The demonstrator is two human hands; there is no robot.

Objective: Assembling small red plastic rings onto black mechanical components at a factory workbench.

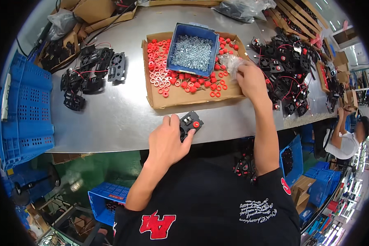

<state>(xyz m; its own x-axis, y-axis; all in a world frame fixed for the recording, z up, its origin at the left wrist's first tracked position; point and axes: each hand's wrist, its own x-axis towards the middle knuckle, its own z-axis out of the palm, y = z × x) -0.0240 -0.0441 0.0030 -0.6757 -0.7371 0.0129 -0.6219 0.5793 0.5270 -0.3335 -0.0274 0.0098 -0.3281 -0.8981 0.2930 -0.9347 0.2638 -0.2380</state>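
Note:
My left hand (166, 139) grips a black plastic housing (186, 120) over the front edge of the metal table. The housing has a round opening, partly behind my fingers, and a red round piece (196, 124) sits on its right side. My right hand (251, 80) is at the right side of a shallow cardboard tray (168, 101), its fingers bent at a crumpled clear plastic bag (233, 64). What those fingertips pinch, if anything, is hidden. Red rings (156, 76) and red knob-like parts (194, 87) lie loose in the tray.
Inside the tray stands a blue bin (171, 67) full of small shiny metal pieces. Black fan assemblies with red wires lie at the left (90, 67) and in a heap at the right (285, 67). A blue crate (30, 102) borders the table's left end. Far right, another person (344, 141) works.

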